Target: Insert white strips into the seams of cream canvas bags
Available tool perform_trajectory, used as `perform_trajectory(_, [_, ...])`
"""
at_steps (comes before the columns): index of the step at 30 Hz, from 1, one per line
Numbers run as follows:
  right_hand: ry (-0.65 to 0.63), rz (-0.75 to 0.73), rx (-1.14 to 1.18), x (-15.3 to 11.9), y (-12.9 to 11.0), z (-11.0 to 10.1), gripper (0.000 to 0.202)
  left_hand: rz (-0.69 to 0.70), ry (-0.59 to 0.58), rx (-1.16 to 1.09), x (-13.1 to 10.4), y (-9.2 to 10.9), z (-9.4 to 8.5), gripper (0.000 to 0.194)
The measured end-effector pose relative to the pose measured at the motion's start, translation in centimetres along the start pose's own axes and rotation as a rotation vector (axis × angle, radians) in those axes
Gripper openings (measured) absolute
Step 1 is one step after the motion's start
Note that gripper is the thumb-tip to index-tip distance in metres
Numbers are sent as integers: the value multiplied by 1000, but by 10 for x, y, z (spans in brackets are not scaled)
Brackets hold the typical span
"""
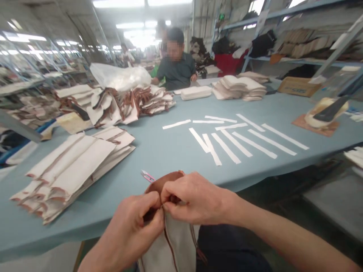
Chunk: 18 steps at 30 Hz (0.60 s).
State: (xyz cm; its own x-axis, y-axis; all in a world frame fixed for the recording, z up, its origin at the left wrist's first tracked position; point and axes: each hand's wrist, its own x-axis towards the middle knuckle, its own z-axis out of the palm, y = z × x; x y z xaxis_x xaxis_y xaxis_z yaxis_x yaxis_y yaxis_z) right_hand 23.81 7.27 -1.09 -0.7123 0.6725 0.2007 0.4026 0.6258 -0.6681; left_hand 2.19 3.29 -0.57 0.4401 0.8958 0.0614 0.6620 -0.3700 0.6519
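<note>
A cream fabric piece with brown piping (180,238) hangs over my lap, its upper edge trimmed with a brown band (166,180). My left hand (133,223) pinches that edge at the seam, fingers closed. Right beside it, my right hand (195,198) pinches the same edge, and the fingertips of both hands nearly touch. What lies between the fingertips is mostly hidden. Just beyond the band, a pair of pink-handled thread snips (147,175) rests on the blue-green tabletop (159,147).
Piped cream pieces (79,160) are stacked at left, with a larger heap (119,104) behind. Several white strips (229,143) lie across the middle. A brown board (316,124) bearing a dark-handled object is at right. Across the table sits a person (177,70) near more stacks (239,87).
</note>
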Motion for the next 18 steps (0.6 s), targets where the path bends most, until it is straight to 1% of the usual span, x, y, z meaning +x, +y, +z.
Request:
perform_trajectory(3, [-2, 41, 138, 1, -5, -10, 15, 29, 110, 21, 2, 1, 1, 31])
perform_trajectory(4, [-1, 44, 143, 1, -7, -14, 14, 41, 128, 8, 2, 3, 1, 33])
perform_trajectory(6, [-4, 46, 129, 0, -10, -22, 7, 63, 129, -44, 1, 8, 2, 36])
perform_trajectory(8, [-30, 48, 138, -2, -9, -28, 11, 72, 121, -106, 1, 14, 3, 39])
perform_trajectory(11, [-120, 58, 189, -6, -3, -32, 16, 70, 89, -164, 0, 15, 6, 45])
perform_trajectory(14, [-144, 118, 202, -12, 1, -29, 15, 49, 15, -164, -1, 12, 6, 43])
perform_trajectory(18, [-154, 177, 200, -20, -5, -21, 13, -9, -60, -180, -2, 13, 0, 38])
